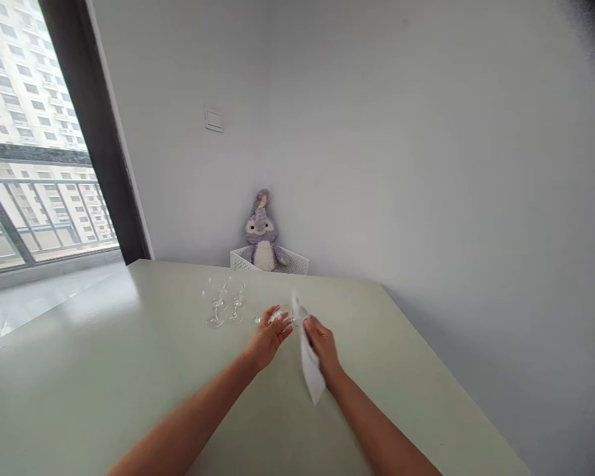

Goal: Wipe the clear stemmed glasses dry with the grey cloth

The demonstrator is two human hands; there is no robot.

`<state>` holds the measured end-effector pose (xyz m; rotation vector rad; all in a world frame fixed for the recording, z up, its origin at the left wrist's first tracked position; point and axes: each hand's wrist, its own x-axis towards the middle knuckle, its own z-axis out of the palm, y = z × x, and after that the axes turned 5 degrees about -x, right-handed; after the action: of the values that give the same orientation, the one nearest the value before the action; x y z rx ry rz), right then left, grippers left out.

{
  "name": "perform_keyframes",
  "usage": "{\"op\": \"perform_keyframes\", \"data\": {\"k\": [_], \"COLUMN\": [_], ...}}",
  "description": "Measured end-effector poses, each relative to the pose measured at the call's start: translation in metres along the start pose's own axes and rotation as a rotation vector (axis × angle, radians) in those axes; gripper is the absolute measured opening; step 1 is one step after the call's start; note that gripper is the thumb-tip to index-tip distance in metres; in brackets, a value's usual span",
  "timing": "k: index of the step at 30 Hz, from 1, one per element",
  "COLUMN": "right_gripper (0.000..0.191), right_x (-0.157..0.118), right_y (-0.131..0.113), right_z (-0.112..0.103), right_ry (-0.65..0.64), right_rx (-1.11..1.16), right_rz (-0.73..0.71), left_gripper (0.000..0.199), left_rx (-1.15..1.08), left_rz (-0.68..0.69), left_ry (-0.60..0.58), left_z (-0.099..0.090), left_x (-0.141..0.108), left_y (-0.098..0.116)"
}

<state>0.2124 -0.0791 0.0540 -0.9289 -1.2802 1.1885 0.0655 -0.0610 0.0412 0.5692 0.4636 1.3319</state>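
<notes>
Pale grey walls [401, 145] meet in the corner behind a light green table [153, 390]. A purple plush toy [262, 231] sits in a white perforated basket [296, 263] past the far edge, and a light switch [213, 120], too small to read from here, is on the wall. The left hand [270, 337] has its fingers bent and apart at a tilted clear glass [286, 309]; I cannot tell whether they grip it. The right hand [322, 340] pinches a white cloth [310, 367], motion-blurred, just beside that glass. To their left stand stemmed glasses [236, 297], grouped together.
</notes>
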Motion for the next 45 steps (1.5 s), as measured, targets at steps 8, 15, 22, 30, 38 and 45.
{"op": "perform_keyframes", "data": {"k": [8, 15, 22, 30, 38, 45], "right_gripper": [0.037, 0.028, 0.022, 0.030, 0.025, 0.028], "right_x": [-0.006, -0.004, -0.018, -0.019, -0.028, -0.016], "right_y": [0.044, 0.048, 0.039, 0.025, 0.028, 0.027], "right_z": [0.012, 0.002, 0.002, 0.006, 0.012, 0.008], "right_ry": [-0.289, -0.186, -0.356, -0.261, -0.335, -0.127], "right_rx": [0.051, 0.417, -0.076, 0.248, -0.066, 0.539], "right_rz": [0.207, 0.322, 0.164, 0.251, 0.158, 0.377], "left_gripper": [0.051, 0.051, 0.043, 0.048, 0.037, 0.051], "left_rx": [0.396, 0.395, 0.540, 0.478, 0.691, 0.471], "left_rz": [-0.064, -0.030, -0.059, -0.043, -0.056, -0.069], "left_ry": [-0.104, -0.160, -0.087, -0.166, -0.032, -0.157], "left_z": [-0.019, -0.016, -0.023, -0.008, -0.019, -0.008], "left_x": [-0.006, -0.011, -0.009, -0.021, -0.012, -0.022], "left_y": [-0.010, -0.004, 0.005, 0.010, 0.007, 0.004]}}
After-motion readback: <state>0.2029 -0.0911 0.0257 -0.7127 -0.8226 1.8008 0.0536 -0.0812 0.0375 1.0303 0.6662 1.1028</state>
